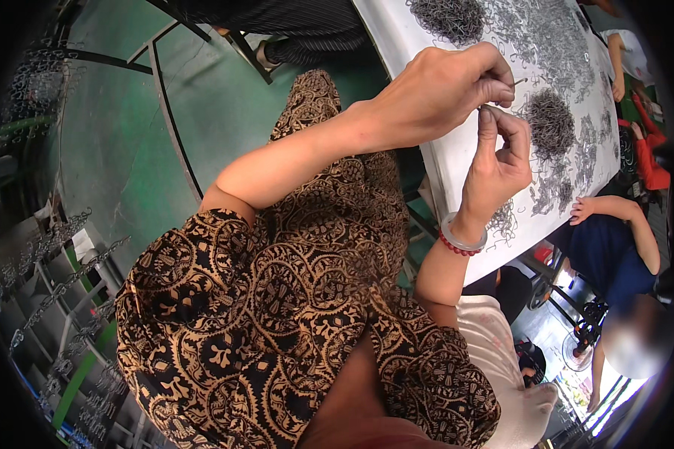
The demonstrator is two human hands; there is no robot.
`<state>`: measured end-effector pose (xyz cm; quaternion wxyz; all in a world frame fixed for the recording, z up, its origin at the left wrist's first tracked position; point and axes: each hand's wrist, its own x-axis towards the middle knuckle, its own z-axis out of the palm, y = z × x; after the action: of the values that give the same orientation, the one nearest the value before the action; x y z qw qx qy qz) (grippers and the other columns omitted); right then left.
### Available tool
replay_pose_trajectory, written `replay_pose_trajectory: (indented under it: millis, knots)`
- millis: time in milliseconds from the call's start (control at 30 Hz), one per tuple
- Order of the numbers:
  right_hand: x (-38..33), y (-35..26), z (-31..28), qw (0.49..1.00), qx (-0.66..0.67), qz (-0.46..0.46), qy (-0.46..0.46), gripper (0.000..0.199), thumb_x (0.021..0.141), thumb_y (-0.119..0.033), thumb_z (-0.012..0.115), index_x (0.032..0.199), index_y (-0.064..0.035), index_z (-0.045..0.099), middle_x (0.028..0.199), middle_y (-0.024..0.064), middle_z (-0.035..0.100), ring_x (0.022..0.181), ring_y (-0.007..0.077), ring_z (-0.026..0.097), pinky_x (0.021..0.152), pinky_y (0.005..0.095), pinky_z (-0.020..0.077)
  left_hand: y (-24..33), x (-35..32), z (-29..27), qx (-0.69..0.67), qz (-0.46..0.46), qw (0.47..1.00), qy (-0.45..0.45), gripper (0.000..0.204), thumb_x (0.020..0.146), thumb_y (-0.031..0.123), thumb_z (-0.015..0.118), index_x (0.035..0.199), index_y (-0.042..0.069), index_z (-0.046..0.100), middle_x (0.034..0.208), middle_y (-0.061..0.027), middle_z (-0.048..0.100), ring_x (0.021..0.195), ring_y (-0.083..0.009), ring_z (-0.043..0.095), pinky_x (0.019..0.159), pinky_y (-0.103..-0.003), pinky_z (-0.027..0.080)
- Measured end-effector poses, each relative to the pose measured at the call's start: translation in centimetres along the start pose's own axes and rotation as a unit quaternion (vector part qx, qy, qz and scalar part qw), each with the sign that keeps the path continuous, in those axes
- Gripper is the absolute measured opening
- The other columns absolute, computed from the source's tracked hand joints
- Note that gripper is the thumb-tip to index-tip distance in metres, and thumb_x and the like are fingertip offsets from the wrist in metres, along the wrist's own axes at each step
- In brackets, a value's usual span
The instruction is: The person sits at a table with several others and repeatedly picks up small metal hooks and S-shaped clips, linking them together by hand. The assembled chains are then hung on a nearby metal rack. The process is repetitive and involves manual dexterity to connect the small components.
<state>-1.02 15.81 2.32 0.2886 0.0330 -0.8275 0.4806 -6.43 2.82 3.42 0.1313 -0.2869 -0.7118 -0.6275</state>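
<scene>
Both of my hands are raised close together over the left edge of a white table [445, 161]. My left hand [457, 90] has thumb and fingers pinched on a small metal hook, and a thin end of the metal hook [520, 81] sticks out past the fingertips. Just below it, my right hand [502, 146] is closed in a pinch too, its fingertips near the left hand's. What sits between the right fingertips is too small to make out. Beside the hands lies a dense pile of dark wire hooks [550, 123], with loose hooks [505, 224] scattered below it.
Another heap of hooks [449, 19] and a wide spread of them [547, 37] cover the far table. Co-workers sit around it; one person's hand [581, 210] rests at the right edge. Racks with hanging hooks [52, 307] stand at left, near a metal frame [165, 105].
</scene>
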Motion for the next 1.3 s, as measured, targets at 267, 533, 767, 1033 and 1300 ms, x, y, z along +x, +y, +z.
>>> replay_pose_trajectory:
  millis: [267, 533, 767, 1033, 1300]
  knots:
    - [2.2, 1.1, -0.9, 0.995, 0.084, 0.011, 0.061, 0.023, 0.09, -0.001, 0.063, 0.113, 0.0016, 0.067, 0.097, 0.0095, 0.067, 0.086, 0.0136, 0.063, 0.081, 0.0271, 0.052, 1.5, 4.2, -3.9, -0.07, 0.183, 0.969, 0.153, 0.011, 0.087, 0.004, 0.066, 0.094, -0.003, 0.063, 0.079, -0.01, 0.07, 0.078, -0.0174, 0.071, 0.065, -0.025, 0.056]
    - [4.0, 7.8, 6.9, 0.992, 0.077, 0.035, -0.097, 0.017, 0.094, -0.006, 0.058, 0.106, -0.0013, 0.07, 0.088, 0.006, 0.067, 0.079, 0.0126, 0.062, 0.073, 0.026, 0.0482, 6.4, 6.0, -12.9, 0.055, 0.321, 0.899, 0.294, 0.008, 0.086, 0.003, 0.067, 0.092, -0.003, 0.065, 0.078, -0.0095, 0.07, 0.078, -0.0169, 0.071, 0.063, -0.024, 0.056]
    - [4.2, 14.5, 20.2, 0.858, 0.026, -0.171, -0.484, 0.037, 0.097, -0.027, 0.053, 0.106, 0.0057, 0.066, 0.101, 0.0229, 0.068, 0.097, 0.0359, 0.066, 0.085, 0.0381, 0.049, 13.6, 2.1, -18.9, 0.255, 0.438, 0.788, 0.348, 0.006, 0.085, 0.001, 0.067, 0.089, -0.004, 0.066, 0.077, -0.0091, 0.07, 0.077, -0.0164, 0.071, 0.062, -0.024, 0.056]
    - [5.7, 24.5, 24.4, 0.831, -0.214, -0.171, -0.485, 0.032, 0.087, -0.028, 0.064, 0.093, 0.0032, 0.069, 0.089, 0.0284, 0.066, 0.087, 0.0429, 0.064, 0.077, 0.0469, 0.0482, 20.1, -6.0, -18.4, 0.213, 0.314, 0.822, 0.425, 0.007, 0.089, 0.003, 0.066, 0.092, -0.003, 0.066, 0.083, -0.0063, 0.068, 0.075, -0.0096, 0.065, 0.066, -0.022, 0.053]
    - [5.5, 28.3, 24.9, 0.859, -0.256, -0.061, -0.439, 0.032, 0.083, -0.026, 0.07, 0.086, 0.0058, 0.066, 0.094, 0.0292, 0.066, 0.091, 0.0449, 0.063, 0.081, 0.0495, 0.0483, 25.8, -15.5, -19.0, 0.422, 0.239, 0.7, 0.524, 0.013, 0.091, 0.005, 0.063, 0.1, -0.003, 0.067, 0.09, -0.0082, 0.069, 0.08, -0.0135, 0.066, 0.076, -0.026, 0.055]
